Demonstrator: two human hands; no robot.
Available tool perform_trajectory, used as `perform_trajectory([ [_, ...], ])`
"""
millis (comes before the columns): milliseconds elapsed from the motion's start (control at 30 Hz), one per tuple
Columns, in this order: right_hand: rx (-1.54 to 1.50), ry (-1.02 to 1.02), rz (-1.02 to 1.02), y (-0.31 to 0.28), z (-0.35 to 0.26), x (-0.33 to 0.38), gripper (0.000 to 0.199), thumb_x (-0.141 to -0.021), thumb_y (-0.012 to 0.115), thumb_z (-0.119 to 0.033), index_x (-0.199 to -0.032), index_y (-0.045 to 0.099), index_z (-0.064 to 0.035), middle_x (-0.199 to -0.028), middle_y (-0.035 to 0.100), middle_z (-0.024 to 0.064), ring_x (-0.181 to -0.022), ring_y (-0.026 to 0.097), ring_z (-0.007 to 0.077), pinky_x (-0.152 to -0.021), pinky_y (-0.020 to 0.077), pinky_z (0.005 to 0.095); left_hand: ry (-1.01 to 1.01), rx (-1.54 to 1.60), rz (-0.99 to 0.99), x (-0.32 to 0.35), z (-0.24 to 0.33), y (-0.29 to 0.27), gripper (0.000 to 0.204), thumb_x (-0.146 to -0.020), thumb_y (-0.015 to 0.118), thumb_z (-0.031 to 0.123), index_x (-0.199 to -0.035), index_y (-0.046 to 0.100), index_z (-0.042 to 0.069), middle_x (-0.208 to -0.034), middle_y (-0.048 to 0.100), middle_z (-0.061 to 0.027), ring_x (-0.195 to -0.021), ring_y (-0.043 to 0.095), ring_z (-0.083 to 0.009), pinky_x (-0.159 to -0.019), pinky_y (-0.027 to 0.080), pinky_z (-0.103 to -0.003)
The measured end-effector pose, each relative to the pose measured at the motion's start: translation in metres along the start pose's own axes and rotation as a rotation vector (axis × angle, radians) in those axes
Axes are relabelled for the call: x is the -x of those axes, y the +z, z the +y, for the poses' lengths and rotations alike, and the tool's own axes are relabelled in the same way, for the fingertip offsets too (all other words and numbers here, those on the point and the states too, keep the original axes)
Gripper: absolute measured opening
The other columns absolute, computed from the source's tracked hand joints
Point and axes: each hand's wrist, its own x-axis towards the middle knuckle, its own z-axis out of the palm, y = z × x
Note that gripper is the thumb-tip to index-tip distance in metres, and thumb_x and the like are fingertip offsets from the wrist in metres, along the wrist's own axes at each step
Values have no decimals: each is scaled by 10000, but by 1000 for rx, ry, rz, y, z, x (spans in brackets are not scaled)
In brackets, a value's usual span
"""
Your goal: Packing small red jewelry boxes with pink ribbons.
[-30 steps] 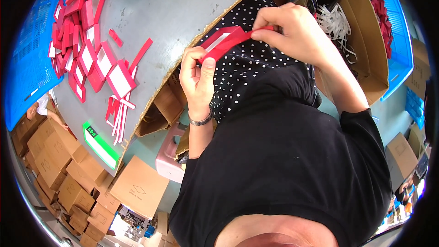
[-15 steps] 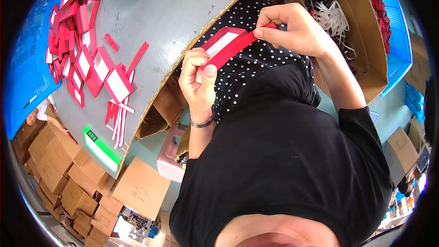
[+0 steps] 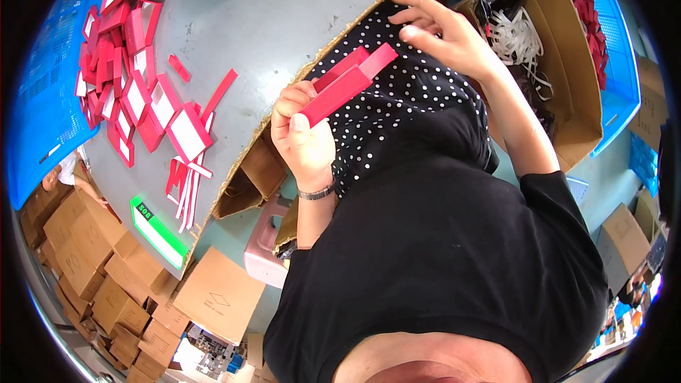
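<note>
Over my lap, my left hand pinches the near end of a small, narrow red box, thumb on its outer side. The box is tilted, and a lighter red flap sticks out from its far end. My right hand is off the box, just beyond the flap, its fingers loosely spread with nothing seen in them. On the grey table to my left lie similar red boxes with white faces. Near them are a red strip and several red and white strips.
A blue crate borders the heap of red boxes. Green-and-white objects lie at the table's top and near corner. At right, an open carton holds white strips. Brown cartons stand on the floor beyond the table.
My right hand has let go of the box's far end and moved away, its fingers spreading. My left hand has turned the box, so its white inside no longer shows.
</note>
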Motion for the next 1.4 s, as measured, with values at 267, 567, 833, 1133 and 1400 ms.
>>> perform_trajectory([
  [267, -780, -186, -227, 43, 11, 6, 214, -974, 514, -228, -903, 565, -33, -982, 559, 75, -949, 515, 168, -871, 404, 310, -274, 62, -91, 6, 3, -9, 236, -942, 552, 214, -1028, 577, -4, -1068, 583, -113, -1136, 513, -254, -1026, 349, -379],
  [567, -187, -288, -217, 37, 1, 4, 204, -926, 567, -197, -834, 551, -16, -791, 535, 68, -772, 518, 198, -717, 422, 319, -393, -217, -304, 0, 2, -27, 259, -918, 637, 227, -922, 601, -30, -899, 573, -37, -757, 470, -81, -677, 375, -210],
  [833, -102, -245, -183, 42, 5, 12, 170, -947, 518, -141, -831, 500, -17, -819, 497, 45, -758, 469, 149, -700, 394, 281, -366, -442, -183, 4, 8, -4, 165, -926, 603, 107, -809, 559, -1, -773, 494, 27, -635, 393, -28, -556, 312, -189],
  [1133, -31, -321, -124, 42, 6, 18, 207, -918, 555, -201, -827, 537, -16, -752, 524, 98, -749, 515, 253, -709, 413, 355, -472, -457, -155, 12, 5, -1, 151, -903, 628, 70, -778, 555, 25, -710, 486, 56, -594, 365, -4, -522, 288, -183],
  [1400, 45, -348, -110, 42, 2, 20, 181, -914, 529, -148, -800, 478, -17, -789, 491, 82, -741, 472, 220, -689, 388, 327, -400, -339, -139, 9, -5, 8, 241, -902, 624, 55, -721, 464, 57, -694, 459, 57, -604, 361, -9, -528, 297, -184],
])
